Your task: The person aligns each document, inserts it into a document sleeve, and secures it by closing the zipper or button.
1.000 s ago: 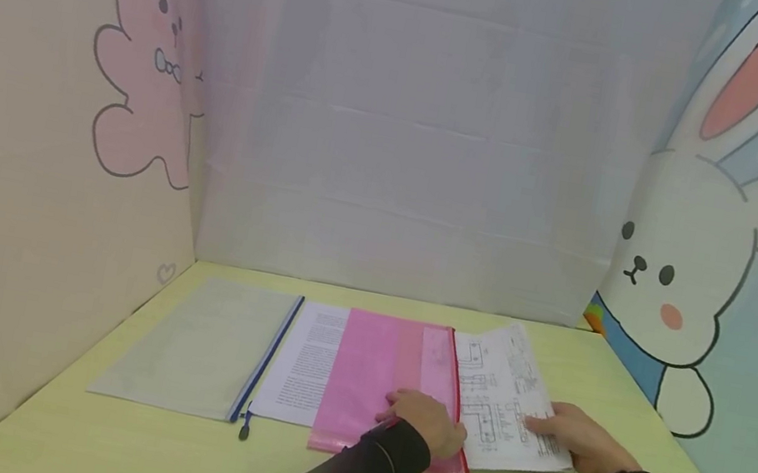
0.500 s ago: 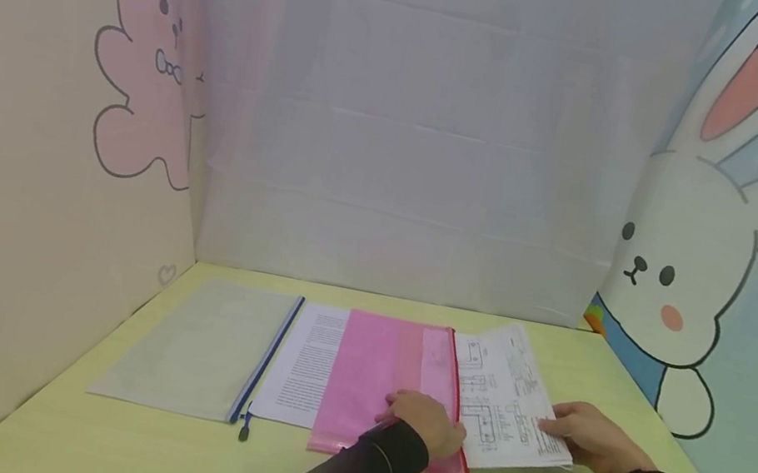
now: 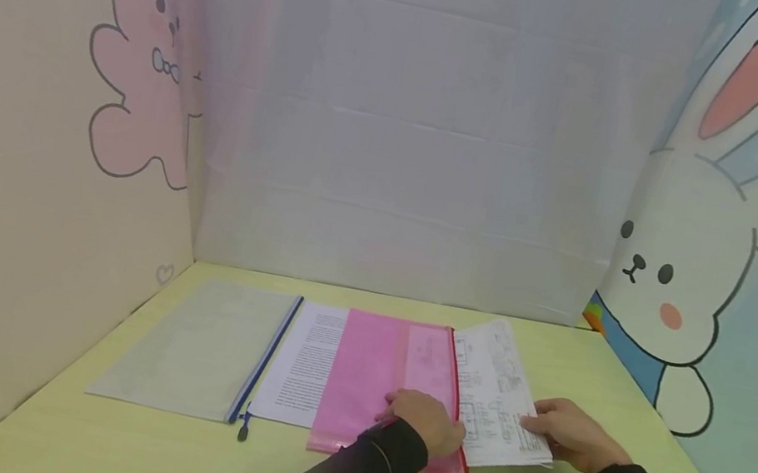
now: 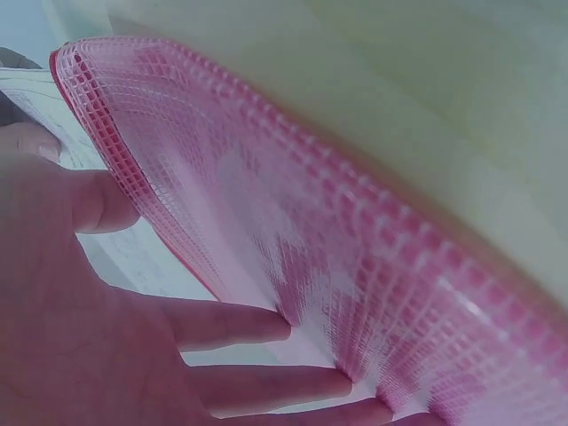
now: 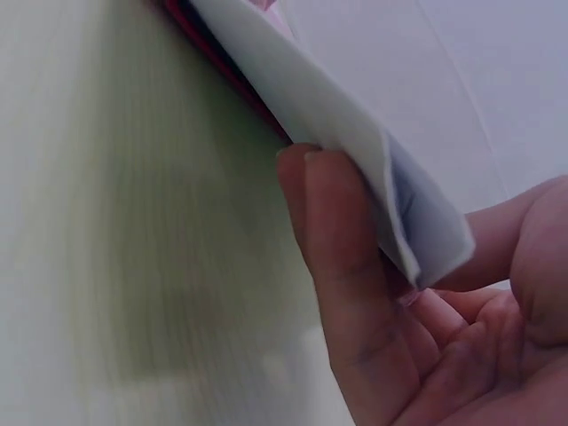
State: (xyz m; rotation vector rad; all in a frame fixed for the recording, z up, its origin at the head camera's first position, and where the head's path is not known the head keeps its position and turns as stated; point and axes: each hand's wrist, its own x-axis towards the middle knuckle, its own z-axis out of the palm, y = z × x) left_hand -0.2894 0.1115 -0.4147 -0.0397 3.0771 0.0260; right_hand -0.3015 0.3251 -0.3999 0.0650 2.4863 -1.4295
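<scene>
Head view down over the table; wrist views very close, perhaps sharing the pink folder.

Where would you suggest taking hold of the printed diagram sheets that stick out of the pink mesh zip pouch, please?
Probably at their free near-right corner, coming from the right. The diagram sheets lie partly inside the pink mesh pouch, so only that side is exposed. The right hand already pinches that edge, thumb on top, while the left hand holds the pouch's red zip edge.
</scene>
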